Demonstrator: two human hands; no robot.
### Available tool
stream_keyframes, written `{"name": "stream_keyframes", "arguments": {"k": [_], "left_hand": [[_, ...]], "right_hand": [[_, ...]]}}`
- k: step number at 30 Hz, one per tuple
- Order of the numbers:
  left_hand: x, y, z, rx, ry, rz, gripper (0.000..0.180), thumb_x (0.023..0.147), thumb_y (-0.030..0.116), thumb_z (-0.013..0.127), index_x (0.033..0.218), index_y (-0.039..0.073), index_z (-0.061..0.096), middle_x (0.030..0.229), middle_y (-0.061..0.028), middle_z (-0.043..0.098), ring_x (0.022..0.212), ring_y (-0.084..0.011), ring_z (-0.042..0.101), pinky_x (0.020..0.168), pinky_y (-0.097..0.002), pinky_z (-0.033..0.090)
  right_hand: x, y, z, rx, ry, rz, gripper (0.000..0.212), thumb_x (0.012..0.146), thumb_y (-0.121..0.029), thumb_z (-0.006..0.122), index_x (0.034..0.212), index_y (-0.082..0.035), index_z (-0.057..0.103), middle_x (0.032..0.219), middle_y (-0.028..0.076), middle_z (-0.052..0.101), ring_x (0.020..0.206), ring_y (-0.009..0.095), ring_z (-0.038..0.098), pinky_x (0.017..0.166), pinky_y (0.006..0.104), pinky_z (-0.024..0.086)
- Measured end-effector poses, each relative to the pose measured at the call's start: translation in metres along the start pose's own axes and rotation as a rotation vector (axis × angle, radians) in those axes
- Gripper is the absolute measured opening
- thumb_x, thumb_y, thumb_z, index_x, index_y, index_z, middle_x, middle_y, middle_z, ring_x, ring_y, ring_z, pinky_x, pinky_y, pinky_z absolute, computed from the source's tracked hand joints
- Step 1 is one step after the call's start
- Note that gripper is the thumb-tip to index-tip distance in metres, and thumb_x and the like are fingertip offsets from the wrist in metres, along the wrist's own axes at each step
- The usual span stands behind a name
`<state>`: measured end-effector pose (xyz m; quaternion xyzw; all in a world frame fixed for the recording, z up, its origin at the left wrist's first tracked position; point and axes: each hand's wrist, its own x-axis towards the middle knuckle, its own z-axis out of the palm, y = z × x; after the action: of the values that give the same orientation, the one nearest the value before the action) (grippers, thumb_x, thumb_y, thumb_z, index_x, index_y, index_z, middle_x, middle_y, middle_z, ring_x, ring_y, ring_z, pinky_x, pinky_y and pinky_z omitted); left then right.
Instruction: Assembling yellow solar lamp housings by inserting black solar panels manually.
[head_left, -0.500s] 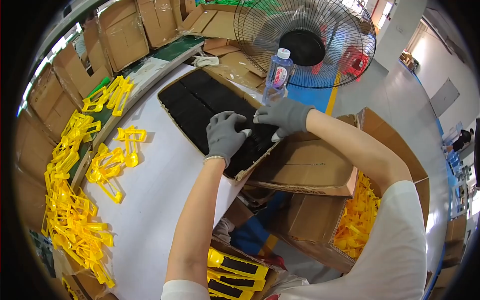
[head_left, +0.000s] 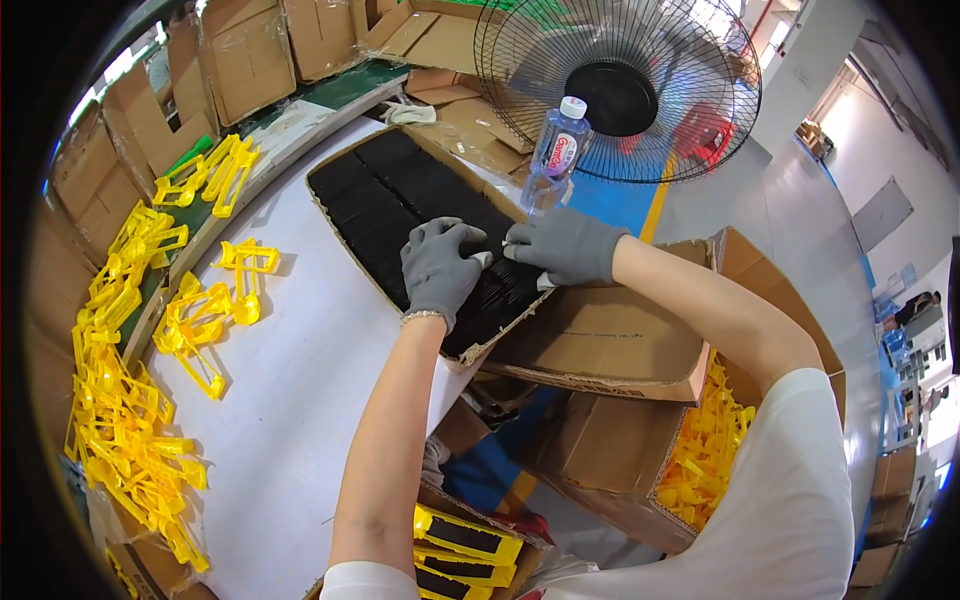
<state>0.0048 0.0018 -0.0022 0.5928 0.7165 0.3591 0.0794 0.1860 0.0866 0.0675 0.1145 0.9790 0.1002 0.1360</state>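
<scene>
Two gloved hands working over black pads (head_left: 400, 190) in a shallow cardboard tray (head_left: 325, 215). Left hand (head_left: 440, 268) pressing down, fingers curled, steadying the stack. Right hand (head_left: 565, 245) pinching a small white piece (head_left: 497, 252), seemingly peeling

On the table (head_left: 300, 400), a tray of pads (head_left: 400, 200) lies at twelve o'clock; clips (head_left: 130, 400) at nine (heaped); bottle (head_left: 555, 150) and fan (head_left: 620, 90) at one.
</scene>
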Motion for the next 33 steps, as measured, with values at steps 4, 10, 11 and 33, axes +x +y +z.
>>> {"name": "stream_keyframes", "arguments": {"k": [4,10,11,33], "left_hand": [[0.000,-0.005,0.004,0.006,0.013,0.001,0.028,0.071,0.030,0.076,0.098,0.024,0.073,0.118,0.0020,0.060,0.119,-0.0221,0.047,0.105,-0.0374,0.032],[-0.002,-0.009,-0.002,0.005,0.027,0.063,0.023,0.073,0.026,0.071,0.096,0.023,0.074,0.118,0.0003,0.060,0.118,-0.0233,0.048,0.103,-0.0380,0.034],[-0.005,-0.013,-0.003,-0.026,0.013,0.077,0.022,0.073,0.025,0.071,0.095,0.023,0.074,0.119,-0.0003,0.060,0.118,-0.0238,0.048,0.103,-0.0387,0.034],[-0.084,0.004,-0.042,0.199,0.056,0.127,0.026,0.067,0.023,0.078,0.079,0.008,0.061,0.090,-0.0079,0.055,0.092,-0.0273,0.053,0.073,-0.0387,0.046]], "right_hand": [[0.003,-0.006,-0.006,0.053,0.081,-0.079,0.052,0.072,-0.019,0.074,0.121,-0.017,0.056,0.121,0.007,0.054,0.100,0.029,0.060,0.081,0.0411,0.050],[0.012,-0.013,-0.008,0.042,0.097,-0.091,0.054,0.069,-0.019,0.076,0.119,-0.018,0.055,0.114,0.008,0.055,0.100,0.029,0.060,0.082,0.0415,0.050],[0.014,-0.017,-0.008,0.047,0.083,-0.083,0.054,0.068,-0.019,0.076,0.118,-0.018,0.056,0.113,0.008,0.056,0.101,0.029,0.060,0.083,0.0413,0.050],[0.020,-0.015,-0.016,-0.048,0.087,-0.130,0.042,0.068,-0.033,0.077,0.103,-0.013,0.066,0.108,0.005,0.060,0.105,0.023,0.058,0.090,0.0357,0.045]]}}
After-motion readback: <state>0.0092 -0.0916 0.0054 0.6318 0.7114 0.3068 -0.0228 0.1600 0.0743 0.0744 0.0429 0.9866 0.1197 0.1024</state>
